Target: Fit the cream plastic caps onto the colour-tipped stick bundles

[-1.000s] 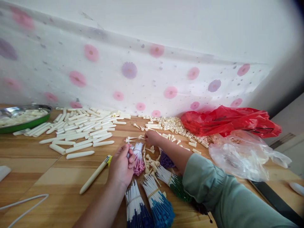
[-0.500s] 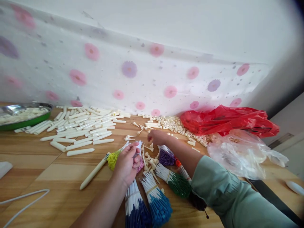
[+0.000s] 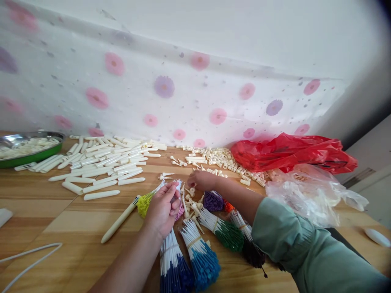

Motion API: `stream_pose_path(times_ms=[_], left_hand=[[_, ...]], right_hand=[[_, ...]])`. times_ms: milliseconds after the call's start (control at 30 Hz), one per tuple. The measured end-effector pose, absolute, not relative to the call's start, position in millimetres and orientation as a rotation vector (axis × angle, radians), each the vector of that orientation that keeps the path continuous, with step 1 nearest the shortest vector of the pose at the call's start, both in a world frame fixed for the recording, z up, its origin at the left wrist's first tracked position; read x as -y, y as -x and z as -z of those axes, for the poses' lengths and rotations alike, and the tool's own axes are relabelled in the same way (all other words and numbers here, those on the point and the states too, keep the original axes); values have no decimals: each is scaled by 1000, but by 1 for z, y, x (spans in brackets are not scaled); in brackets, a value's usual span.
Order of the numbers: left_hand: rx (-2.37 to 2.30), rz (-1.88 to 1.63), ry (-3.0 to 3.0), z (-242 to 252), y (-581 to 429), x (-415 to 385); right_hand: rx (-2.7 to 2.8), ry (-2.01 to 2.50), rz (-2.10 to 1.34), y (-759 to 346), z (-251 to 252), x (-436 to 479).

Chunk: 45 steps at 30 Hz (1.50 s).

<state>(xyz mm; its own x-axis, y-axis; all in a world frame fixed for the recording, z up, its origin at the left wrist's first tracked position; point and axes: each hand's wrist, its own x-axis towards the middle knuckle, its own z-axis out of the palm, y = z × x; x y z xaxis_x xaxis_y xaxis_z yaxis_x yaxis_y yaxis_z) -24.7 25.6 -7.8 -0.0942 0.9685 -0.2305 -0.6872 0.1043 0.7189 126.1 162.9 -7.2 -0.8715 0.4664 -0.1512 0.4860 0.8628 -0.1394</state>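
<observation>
My left hand (image 3: 161, 209) is closed around thin white sticks, beside a yellow-tipped bundle (image 3: 144, 202) and a pink-tipped bundle (image 3: 181, 211). My right hand (image 3: 200, 180), in a green sleeve, rests fingers-down on the wooden table among small cream plastic pieces (image 3: 191, 199); I cannot make out whether it pinches one. Banded bundles lie below the hands: dark blue (image 3: 174, 268), light blue (image 3: 200, 254), green (image 3: 224, 232), purple (image 3: 212, 200) and a dark one (image 3: 249, 244). A cream pen (image 3: 119, 219) lies left of my left hand.
Several cream pen barrels (image 3: 100, 167) lie spread at the left, by a green metal tray (image 3: 30, 148). Small ribbed cream parts (image 3: 220, 160) lie near the wall. A red bag (image 3: 290, 152) and a clear bag (image 3: 308, 193) sit right. A white cable (image 3: 30, 256) curls front left.
My left hand rose off the pink bundle with sticks in it, and the yellow-tipped bundle came into view. My right hand drew back slightly toward me from the far parts.
</observation>
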Motion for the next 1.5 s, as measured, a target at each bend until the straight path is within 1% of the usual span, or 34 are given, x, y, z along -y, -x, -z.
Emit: stream_pose_path(times_ms=[300,500,733,933,1067,1167,1233,1333,1367,1400,1500], left_hand=[[-832,-1450,-413,8,25,-26],[-819,-1395,-342,5,26,-26],[-827,-1337,-275,4,25,-26],[-798,-1342,-446,8,21,-23],[-824,-1350,-602,14,16,-21],[-850,-1381,-564,15,14,-21],[-837,-1381,-501,14,14,-21],[-834,-1327,-445,12,15,-22],[-835,-1305,-432,12,15,-22],[-837,-1285,-419,11,15,-22],[-861,-1260,-391,11,12,-20]], right_hand=[[-2935,-645,373,-115,22,-159],[-2961,-678,386,-119,15,-157],[-3031,-1005,463,-147,-6,-156],[-3016,-1396,605,-127,-11,-107],[-3038,-1546,515,-105,-21,-71],[-3074,-1556,438,-99,-30,-56],[-3139,-1483,599,-102,-32,-52],[-3239,-1486,1008,-110,-27,-51],[-3258,-1503,1092,-112,-24,-51],[-3279,-1514,1122,-113,-22,-50],[-3318,-1469,1055,-115,-17,-45]])
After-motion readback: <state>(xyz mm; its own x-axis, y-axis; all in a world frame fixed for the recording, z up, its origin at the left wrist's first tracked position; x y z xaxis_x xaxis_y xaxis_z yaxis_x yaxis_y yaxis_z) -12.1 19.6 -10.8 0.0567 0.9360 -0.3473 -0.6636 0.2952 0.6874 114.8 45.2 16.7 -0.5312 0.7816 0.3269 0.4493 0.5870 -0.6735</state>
